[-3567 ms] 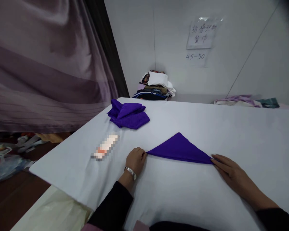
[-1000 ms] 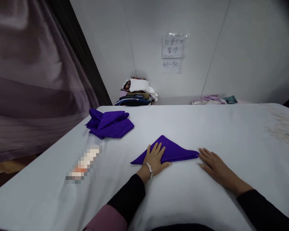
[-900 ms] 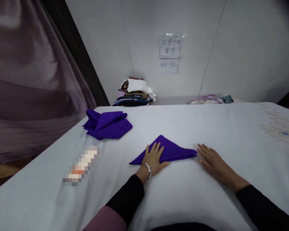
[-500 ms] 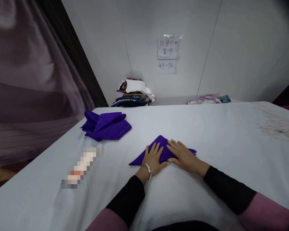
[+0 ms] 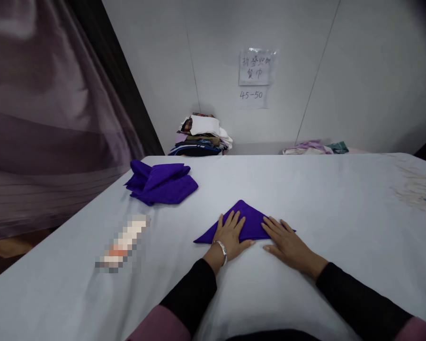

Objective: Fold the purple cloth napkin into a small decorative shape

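Observation:
A purple cloth napkin (image 5: pixel 250 222) lies folded into a flat triangle on the white-covered table, its peak pointing away from me. My left hand (image 5: pixel 230 237) rests flat on its left part with the fingers spread; a silver bracelet circles that wrist. On the right part lies my right hand (image 5: pixel 282 241), fingers stretched out and thumb apart on the tablecloth. The napkin's right corner is mostly covered by that hand, with only a thin tip showing beyond it.
A crumpled purple cloth (image 5: pixel 163 183) lies at the table's back left. Nearer me is a pixelated oblong thing (image 5: pixel 124 244). Behind the table are a stack of folded clothes (image 5: pixel 202 135) and more fabric (image 5: pixel 312 148). Paper signs (image 5: pixel 257 68) hang on the wall; a curtain (image 5: pixel 49 118) hangs left.
My right hand has slid to the right across the napkin, and its right side now lies flatter. My left hand stays on the left part. The whole view has shifted slightly.

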Action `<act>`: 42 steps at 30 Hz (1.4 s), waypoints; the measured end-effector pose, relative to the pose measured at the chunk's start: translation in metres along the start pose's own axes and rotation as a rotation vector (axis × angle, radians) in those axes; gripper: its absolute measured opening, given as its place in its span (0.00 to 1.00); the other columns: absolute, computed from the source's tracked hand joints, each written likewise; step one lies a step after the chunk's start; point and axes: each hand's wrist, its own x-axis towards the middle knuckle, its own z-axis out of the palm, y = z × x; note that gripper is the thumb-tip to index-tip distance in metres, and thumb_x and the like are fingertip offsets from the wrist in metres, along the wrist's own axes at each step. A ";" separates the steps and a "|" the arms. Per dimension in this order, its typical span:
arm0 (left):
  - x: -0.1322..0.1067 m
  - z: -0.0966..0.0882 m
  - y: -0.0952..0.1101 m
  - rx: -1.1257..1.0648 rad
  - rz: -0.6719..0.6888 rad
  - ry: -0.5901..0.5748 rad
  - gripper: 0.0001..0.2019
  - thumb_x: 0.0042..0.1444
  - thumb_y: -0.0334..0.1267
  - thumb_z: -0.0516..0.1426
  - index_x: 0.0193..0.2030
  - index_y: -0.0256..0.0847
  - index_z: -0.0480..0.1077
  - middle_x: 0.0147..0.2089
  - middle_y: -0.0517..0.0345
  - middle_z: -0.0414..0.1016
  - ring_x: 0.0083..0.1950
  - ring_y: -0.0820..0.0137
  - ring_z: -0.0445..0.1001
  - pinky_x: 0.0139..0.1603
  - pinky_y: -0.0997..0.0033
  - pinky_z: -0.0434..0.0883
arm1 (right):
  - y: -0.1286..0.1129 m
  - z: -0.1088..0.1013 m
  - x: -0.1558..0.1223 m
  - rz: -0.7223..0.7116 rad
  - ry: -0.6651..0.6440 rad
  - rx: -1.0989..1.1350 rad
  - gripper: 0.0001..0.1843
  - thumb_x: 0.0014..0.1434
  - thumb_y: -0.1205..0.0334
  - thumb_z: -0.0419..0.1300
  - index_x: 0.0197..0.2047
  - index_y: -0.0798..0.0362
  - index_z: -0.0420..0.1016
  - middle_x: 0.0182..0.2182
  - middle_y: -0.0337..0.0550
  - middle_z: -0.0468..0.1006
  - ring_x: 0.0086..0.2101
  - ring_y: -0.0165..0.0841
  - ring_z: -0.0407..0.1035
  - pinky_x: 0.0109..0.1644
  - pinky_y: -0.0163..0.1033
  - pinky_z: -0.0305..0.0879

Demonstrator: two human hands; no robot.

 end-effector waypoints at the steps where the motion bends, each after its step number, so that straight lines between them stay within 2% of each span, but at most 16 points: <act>1: 0.000 0.000 0.000 -0.002 -0.003 -0.004 0.39 0.54 0.65 0.40 0.66 0.43 0.47 0.69 0.49 0.46 0.69 0.58 0.39 0.65 0.42 0.36 | 0.004 0.001 -0.005 0.013 0.013 -0.003 0.35 0.62 0.42 0.42 0.67 0.51 0.44 0.65 0.47 0.46 0.63 0.41 0.38 0.64 0.55 0.40; 6: 0.000 -0.003 0.001 -0.023 -0.016 -0.021 0.39 0.54 0.65 0.39 0.66 0.42 0.47 0.69 0.49 0.45 0.69 0.58 0.38 0.65 0.42 0.35 | 0.021 0.002 -0.026 0.084 0.036 -0.052 0.35 0.63 0.42 0.42 0.67 0.50 0.41 0.65 0.47 0.48 0.63 0.40 0.40 0.64 0.54 0.41; 10: 0.000 -0.004 0.002 -0.034 -0.014 -0.029 0.39 0.54 0.66 0.39 0.66 0.42 0.47 0.69 0.48 0.45 0.69 0.57 0.38 0.65 0.42 0.35 | 0.019 -0.008 -0.024 0.130 0.082 -0.102 0.37 0.62 0.41 0.42 0.67 0.54 0.45 0.64 0.51 0.50 0.63 0.42 0.42 0.63 0.56 0.39; 14: -0.001 -0.003 0.001 -0.019 -0.009 -0.007 0.38 0.54 0.64 0.41 0.66 0.42 0.48 0.69 0.48 0.45 0.69 0.57 0.38 0.65 0.42 0.36 | -0.009 -0.022 0.009 0.049 0.113 -0.071 0.37 0.61 0.40 0.42 0.66 0.54 0.47 0.64 0.52 0.49 0.63 0.42 0.41 0.64 0.55 0.37; 18: -0.001 -0.003 0.002 -0.023 -0.008 -0.006 0.37 0.55 0.62 0.43 0.67 0.43 0.44 0.69 0.49 0.46 0.69 0.58 0.38 0.65 0.42 0.37 | -0.041 -0.024 0.056 -0.064 0.058 0.035 0.39 0.61 0.39 0.40 0.67 0.56 0.45 0.65 0.51 0.47 0.64 0.39 0.37 0.65 0.52 0.35; 20: 0.000 -0.004 0.002 -0.034 0.002 -0.009 0.38 0.55 0.62 0.44 0.67 0.45 0.40 0.69 0.51 0.44 0.69 0.58 0.38 0.65 0.42 0.37 | -0.047 -0.020 0.075 -0.065 0.031 0.081 0.40 0.61 0.38 0.39 0.66 0.58 0.45 0.65 0.52 0.46 0.64 0.40 0.36 0.65 0.52 0.35; 23: 0.001 -0.005 0.002 -0.035 -0.005 -0.033 0.40 0.54 0.62 0.46 0.68 0.47 0.37 0.70 0.51 0.42 0.69 0.57 0.37 0.65 0.42 0.36 | -0.044 -0.010 0.091 -0.024 -0.016 0.125 0.40 0.61 0.38 0.38 0.66 0.59 0.46 0.65 0.53 0.46 0.64 0.40 0.36 0.64 0.52 0.35; 27: 0.003 -0.004 0.002 -0.040 -0.011 -0.050 0.41 0.53 0.63 0.46 0.68 0.45 0.36 0.70 0.50 0.40 0.69 0.56 0.36 0.65 0.42 0.35 | -0.033 0.003 0.094 0.030 -0.066 0.150 0.40 0.61 0.37 0.36 0.66 0.58 0.46 0.65 0.52 0.47 0.64 0.39 0.37 0.64 0.51 0.34; 33: 0.000 -0.003 0.001 -0.047 -0.010 -0.048 0.43 0.53 0.65 0.44 0.68 0.42 0.37 0.70 0.49 0.41 0.70 0.57 0.36 0.65 0.43 0.35 | -0.031 0.007 0.091 0.004 -0.029 0.121 0.39 0.61 0.38 0.36 0.66 0.57 0.46 0.65 0.52 0.48 0.64 0.39 0.38 0.64 0.52 0.34; 37: -0.014 -0.008 -0.010 -0.016 -0.058 -0.033 0.40 0.55 0.64 0.41 0.67 0.37 0.43 0.69 0.48 0.45 0.69 0.58 0.37 0.65 0.43 0.35 | -0.032 0.008 0.090 -0.007 -0.009 0.082 0.40 0.61 0.37 0.37 0.65 0.59 0.49 0.64 0.54 0.48 0.64 0.41 0.38 0.64 0.53 0.35; 42: -0.035 -0.018 -0.025 0.021 -0.173 -0.046 0.40 0.55 0.64 0.41 0.66 0.37 0.45 0.69 0.47 0.44 0.69 0.56 0.40 0.65 0.42 0.39 | -0.032 0.009 0.090 -0.024 0.009 0.067 0.40 0.61 0.37 0.37 0.65 0.58 0.50 0.64 0.55 0.49 0.63 0.42 0.39 0.63 0.54 0.36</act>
